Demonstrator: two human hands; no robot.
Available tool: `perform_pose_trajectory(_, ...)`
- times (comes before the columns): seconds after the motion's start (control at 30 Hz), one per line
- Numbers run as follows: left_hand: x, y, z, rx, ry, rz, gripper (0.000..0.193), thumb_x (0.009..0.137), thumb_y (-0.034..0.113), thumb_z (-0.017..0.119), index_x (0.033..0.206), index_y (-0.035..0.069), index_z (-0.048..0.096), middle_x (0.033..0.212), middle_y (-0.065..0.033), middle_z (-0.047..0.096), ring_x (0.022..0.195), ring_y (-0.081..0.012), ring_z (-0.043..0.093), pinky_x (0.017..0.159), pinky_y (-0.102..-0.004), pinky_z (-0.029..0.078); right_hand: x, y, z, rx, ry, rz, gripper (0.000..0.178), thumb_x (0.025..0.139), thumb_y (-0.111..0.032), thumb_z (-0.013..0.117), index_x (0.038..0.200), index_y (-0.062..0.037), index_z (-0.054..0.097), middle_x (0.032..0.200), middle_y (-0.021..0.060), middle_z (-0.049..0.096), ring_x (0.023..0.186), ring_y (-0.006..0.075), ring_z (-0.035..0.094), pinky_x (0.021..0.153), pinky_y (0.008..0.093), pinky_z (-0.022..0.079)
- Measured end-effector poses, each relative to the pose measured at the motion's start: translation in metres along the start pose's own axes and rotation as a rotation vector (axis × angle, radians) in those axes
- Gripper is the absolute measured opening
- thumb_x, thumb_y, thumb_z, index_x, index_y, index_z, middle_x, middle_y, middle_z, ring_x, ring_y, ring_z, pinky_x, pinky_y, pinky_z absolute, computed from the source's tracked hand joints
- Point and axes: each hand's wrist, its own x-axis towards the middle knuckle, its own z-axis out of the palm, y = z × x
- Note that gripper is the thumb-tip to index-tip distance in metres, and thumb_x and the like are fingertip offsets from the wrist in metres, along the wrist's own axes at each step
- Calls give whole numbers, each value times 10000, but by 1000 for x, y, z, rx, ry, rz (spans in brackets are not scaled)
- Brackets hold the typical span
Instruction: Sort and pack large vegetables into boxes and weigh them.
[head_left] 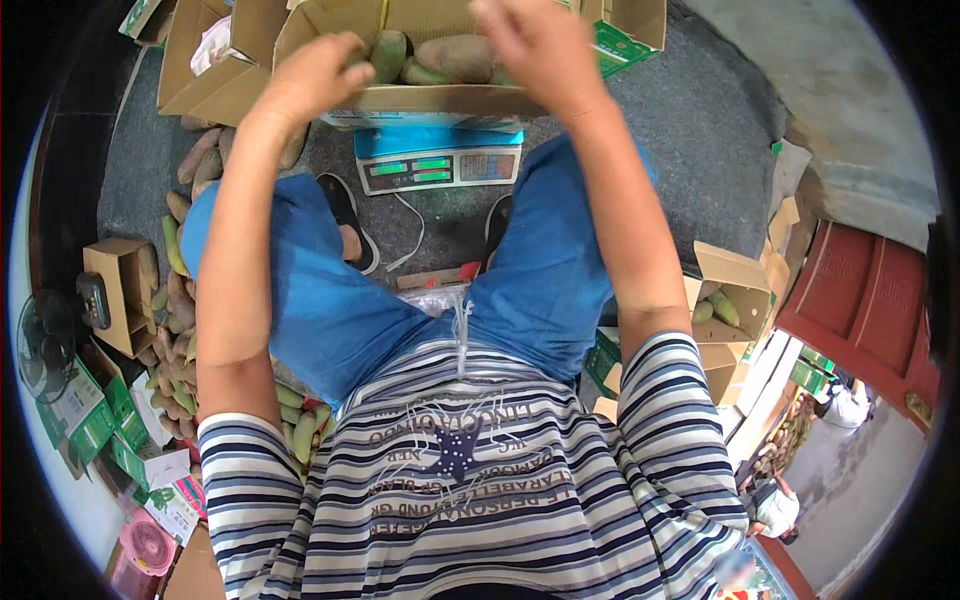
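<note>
A cardboard box (pixel 440 100) with mango-like fruit in it stands on an electronic scale (pixel 440 160) in front of my knees. Inside lie a green fruit (pixel 388 57) and a larger reddish-brown one (pixel 455 58), with others partly covered. My left hand (pixel 315 75) hovers at the box's left end; its fingers curve toward the green fruit, thumb apart, and nothing shows between them. Over the right end is my right hand (pixel 535 50), smeared by motion. Its fingertips reach the upper picture edge, and whether it holds anything is hidden.
Another open carton (pixel 225 60) stands at the left, holding something white. Loose fruit (pixel 180 340) is heaped along my left side. A small carton with fruit (pixel 725 300) sits at my right. A fan (pixel 47 345) and green cartons are far left. Other people work beyond a red door (pixel 860 310).
</note>
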Motion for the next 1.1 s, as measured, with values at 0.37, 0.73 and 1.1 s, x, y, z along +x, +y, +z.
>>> perform_pose_trajectory(0.37, 32, -143, 13, 275, 105, -424, 626, 760, 542, 533, 1016, -28, 571, 1009, -270, 575, 964, -396, 551, 816, -445, 433, -36, 67, -35, -322, -215, 606, 278, 850, -274, 492, 774, -18, 572, 757, 178, 608, 701, 338, 588, 625, 409, 461)
perform_pose_trajectory(0.73, 47, -145, 32, -115, -157, -549, 434, 811, 340, 551, 939, -74, 574, 724, -194, 620, 528, -255, 592, 490, -360, 449, -36, 114, 5, -165, -486, 791, 390, 670, -340, 506, 871, -48, 669, 900, 149, 646, 851, 303, 617, 713, 381, 487)
perform_pose_trajectory(1.1, 57, -69, -21, 3, -34, -240, 372, 831, 288, 529, 867, -81, 563, 768, -158, 611, 726, -219, 600, 642, -327, 440, -71, 148, -25, -168, -371, 725, 393, 786, -419, 456, 933, -115, 658, 964, 113, 634, 920, 308, 587, 775, 411, 467)
